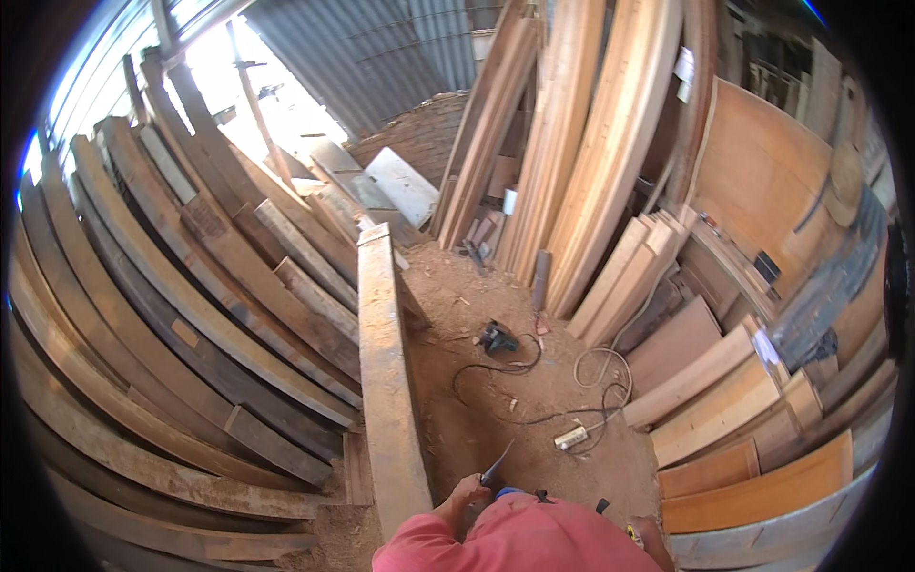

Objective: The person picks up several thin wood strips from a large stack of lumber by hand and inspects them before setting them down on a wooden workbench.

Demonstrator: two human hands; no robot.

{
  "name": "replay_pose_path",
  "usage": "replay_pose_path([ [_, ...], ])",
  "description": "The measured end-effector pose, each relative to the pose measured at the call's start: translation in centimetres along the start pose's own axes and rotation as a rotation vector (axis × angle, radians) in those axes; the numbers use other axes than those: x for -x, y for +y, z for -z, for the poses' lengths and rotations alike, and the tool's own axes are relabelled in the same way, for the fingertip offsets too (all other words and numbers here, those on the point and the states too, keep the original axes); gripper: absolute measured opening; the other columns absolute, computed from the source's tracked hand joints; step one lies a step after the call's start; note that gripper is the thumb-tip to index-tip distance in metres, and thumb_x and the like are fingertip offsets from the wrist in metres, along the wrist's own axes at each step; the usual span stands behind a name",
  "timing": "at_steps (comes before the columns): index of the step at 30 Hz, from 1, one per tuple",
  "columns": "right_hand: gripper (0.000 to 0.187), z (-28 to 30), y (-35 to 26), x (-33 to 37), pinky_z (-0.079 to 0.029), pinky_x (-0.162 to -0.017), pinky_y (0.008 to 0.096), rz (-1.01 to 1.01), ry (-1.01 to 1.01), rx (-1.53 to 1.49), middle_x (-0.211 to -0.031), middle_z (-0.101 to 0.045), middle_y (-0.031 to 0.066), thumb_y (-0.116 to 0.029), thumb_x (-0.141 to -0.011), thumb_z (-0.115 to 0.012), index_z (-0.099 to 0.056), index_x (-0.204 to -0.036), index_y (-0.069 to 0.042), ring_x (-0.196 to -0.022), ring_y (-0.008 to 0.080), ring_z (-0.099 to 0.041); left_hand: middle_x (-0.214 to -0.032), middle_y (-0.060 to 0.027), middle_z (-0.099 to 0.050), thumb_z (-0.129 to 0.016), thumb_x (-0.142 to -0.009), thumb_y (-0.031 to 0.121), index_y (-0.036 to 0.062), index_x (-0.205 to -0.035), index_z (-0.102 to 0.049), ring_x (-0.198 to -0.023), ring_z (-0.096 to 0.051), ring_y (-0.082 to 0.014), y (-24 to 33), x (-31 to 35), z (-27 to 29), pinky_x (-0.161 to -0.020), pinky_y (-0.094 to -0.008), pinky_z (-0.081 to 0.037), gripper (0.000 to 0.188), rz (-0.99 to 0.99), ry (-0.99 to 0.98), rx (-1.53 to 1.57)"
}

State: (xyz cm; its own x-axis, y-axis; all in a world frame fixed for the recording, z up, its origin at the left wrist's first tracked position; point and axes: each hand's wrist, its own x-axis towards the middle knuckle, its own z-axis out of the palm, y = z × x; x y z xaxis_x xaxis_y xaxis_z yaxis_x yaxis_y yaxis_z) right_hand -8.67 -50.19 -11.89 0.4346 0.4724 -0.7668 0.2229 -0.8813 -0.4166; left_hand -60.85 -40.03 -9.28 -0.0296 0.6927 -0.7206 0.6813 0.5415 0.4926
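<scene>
We are grasping a slim pointed tool point(498, 462) with our left hand point(466, 496), just beside the right edge of the long beam point(386, 381). From the grip, its long axis is running forward and rightward. Our right hand is hiding, so its grip we cannot tell.

Slim pointed tool point(497, 462) (greyish), tilted

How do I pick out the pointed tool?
Find the long wooden beam running up the middle, and follow it down toward the pink sleeve. Just right of the beam there, the left hand holds the pointed tool, which juts up and to the right. It is slim and tapers to a tip, unlike the chunky dark machine lying on the floor beyond.
</scene>
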Motion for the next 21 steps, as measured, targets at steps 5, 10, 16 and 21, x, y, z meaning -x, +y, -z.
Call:
replay_pose_path([
  [5, 0.027, -7.9, -6.9, -5.4, -0.043, -0.047, 0.0342, 0.53, -0.351, 0.118, -0.071, -0.065, 0.0109, -0.023, -0.076, -0.069, -0.069, -0.085, 0.002, -0.053, 0.0197, -0.058, -0.095, -0.018, -0.066, -0.065, -0.069, 0.031, 0.0059, -0.101, -0.059, -0.083, -0.067, -0.0288, -0.9, -0.5, 6.4, -0.069, -0.0386, -0.054, 0.041, -0.1, 0.029, 0.148],
  [10, 0.025, -17.5, -20.5, -5.7, -0.045, -0.052, 0.0346, 0.581, -0.478, 0.476, -0.072, -0.063, 0.0052, -0.029, -0.081, -0.068, -0.066, -0.077, -0.004, -0.06, 0.0169, -0.057, -0.101, -0.0216, -0.065, -0.063, -0.07, 0.033, 0.0072, -0.103, -0.06, -0.096, -0.063, -0.0356, -3.4, -3.6, 9.5, -0.081, -0.0414, -0.05, 0.042, -0.218, 0.216, 0.071],
  [16, 0.028, -19.0, -31.7, -1.0, -0.043, -0.047, 0.0314, 0.471, -0.468, 0.387, -0.067, -0.061, 0.0035, -0.032, -0.077, -0.072, -0.069, -0.081, -0.004, -0.055, 0.0128, -0.054, -0.095, -0.0234, -0.064, -0.066, -0.072, 0.027, 0.0017, -0.099, -0.056, -0.095, -0.062, -0.0381, -1.7, -1.9, 11.8, -0.081, -0.0437, -0.048, 0.038, -0.034, 0.162, 0.355],
  [21, 0.044, -20.9, -34.0, -2.8, -0.049, -0.062, 0.0348, 0.568, -0.379, 0.632, -0.083, -0.069, 0.0131, -0.036, -0.076, -0.071, -0.069, -0.096, 0.002, -0.072, 0.0214, -0.062, -0.079, -0.0154, -0.061, -0.064, -0.074, 0.021, 0.0016, -0.092, -0.053, -0.071, -0.06, -0.0242, -1.9, -1.4, 12.5, -0.066, -0.0369, -0.049, 0.029, -0.095, 0.356, 0.277],
])
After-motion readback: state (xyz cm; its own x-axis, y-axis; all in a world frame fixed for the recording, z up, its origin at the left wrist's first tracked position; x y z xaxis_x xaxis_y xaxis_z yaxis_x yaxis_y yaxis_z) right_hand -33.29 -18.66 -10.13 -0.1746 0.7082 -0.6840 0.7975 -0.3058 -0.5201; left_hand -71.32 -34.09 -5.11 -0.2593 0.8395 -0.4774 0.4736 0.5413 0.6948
